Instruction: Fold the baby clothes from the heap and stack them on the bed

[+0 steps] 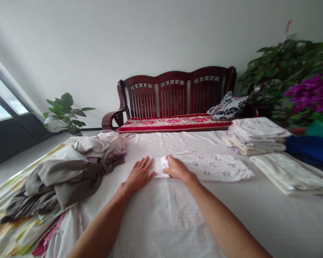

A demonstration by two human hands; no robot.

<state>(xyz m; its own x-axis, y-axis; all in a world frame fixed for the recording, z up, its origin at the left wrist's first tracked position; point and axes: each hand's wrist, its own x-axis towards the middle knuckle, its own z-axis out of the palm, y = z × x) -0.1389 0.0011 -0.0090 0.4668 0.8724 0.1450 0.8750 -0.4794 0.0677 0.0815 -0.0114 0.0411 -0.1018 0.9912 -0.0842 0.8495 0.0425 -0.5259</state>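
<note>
A white garment with a small printed pattern [215, 165] lies as a long flat strip across the white cloth-covered surface [161, 215]. On its left end rests my left hand [140, 172], palm down with the fingers spread. My right hand [177, 168] grips a turned-over edge of the same garment just to the right, fingers and thumb closed on the fabric. The garment's right end lies loose and flat. Which kind of garment it is, I cannot tell.
Rumpled grey and white clothes [67, 179] are heaped at left. To the right stand a stack of folded clothes [258, 134] and one folded light piece [290, 173]. Behind are a wooden bench [169, 96] with a patterned cushion [228, 105], and potted plants [66, 111].
</note>
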